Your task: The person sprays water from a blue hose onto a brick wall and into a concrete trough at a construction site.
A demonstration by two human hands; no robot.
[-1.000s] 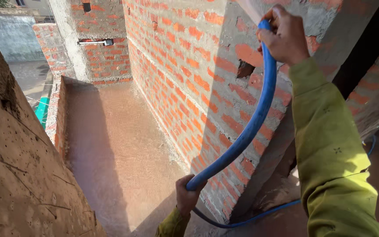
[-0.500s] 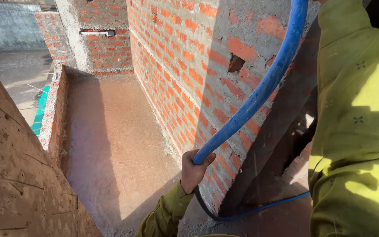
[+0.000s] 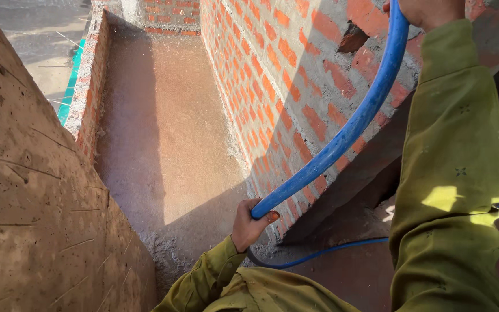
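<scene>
At the left edge rises a rough brown plastered wall [image 3: 24, 190]. Right of it, a wet grey concrete floor strip [image 3: 163, 144] runs from near to far, bordered by a low brick parapet [image 3: 88, 81]. The left hand [image 3: 249, 222] is clamped around the lower part of a flexible blue plastic hose [image 3: 347, 130]. The hose rises diagonally rightward in front of the red brick wall [image 3: 272, 69]. At the top right, the right hand [image 3: 428, 10] grips the hose's upper part; both sleeves are olive green.
</scene>
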